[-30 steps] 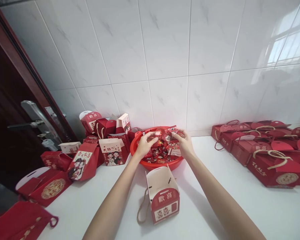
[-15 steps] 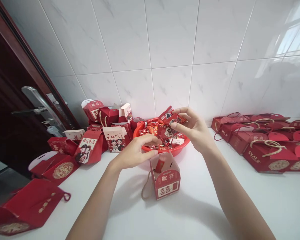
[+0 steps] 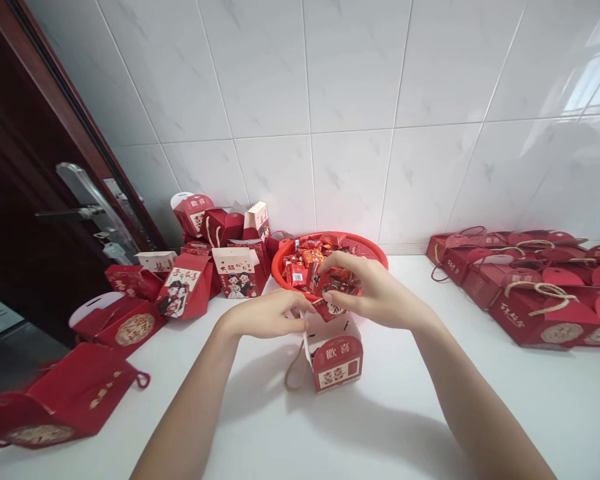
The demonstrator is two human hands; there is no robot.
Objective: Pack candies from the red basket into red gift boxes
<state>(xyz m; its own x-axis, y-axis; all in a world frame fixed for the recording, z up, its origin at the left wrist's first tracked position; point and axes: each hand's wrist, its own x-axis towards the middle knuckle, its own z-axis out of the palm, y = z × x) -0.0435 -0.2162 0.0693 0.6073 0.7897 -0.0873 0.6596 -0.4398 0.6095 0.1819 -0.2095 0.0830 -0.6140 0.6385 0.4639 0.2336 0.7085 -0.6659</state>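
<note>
A small red gift box (image 3: 337, 363) stands open on the white table, its rope handle (image 3: 294, 373) hanging at the left. My left hand (image 3: 273, 313) is at the box's upper left edge, thumb and fingers pinched on its rim. Over the box, my right hand (image 3: 375, 290) grips red candy packets (image 3: 333, 308), their lower part at the opening. Behind both hands sits a red plastic basket (image 3: 380, 257) with several wrapped sweets (image 3: 300, 263) in it. The inside of the box is mostly hidden.
Several red and cream boxes (image 3: 185, 287) are piled on the left, with a larger red box (image 3: 55, 400) at the near left. Closed red boxes (image 3: 545, 310) with rope handles stand in rows on the right. Behind is a tiled wall (image 3: 350, 180); a dark door (image 3: 25, 173) is at the left.
My right hand has moved down and toward me from the basket to above the box, carrying the packets. My left hand has lowered to the box's rim. The view has shifted slightly.
</note>
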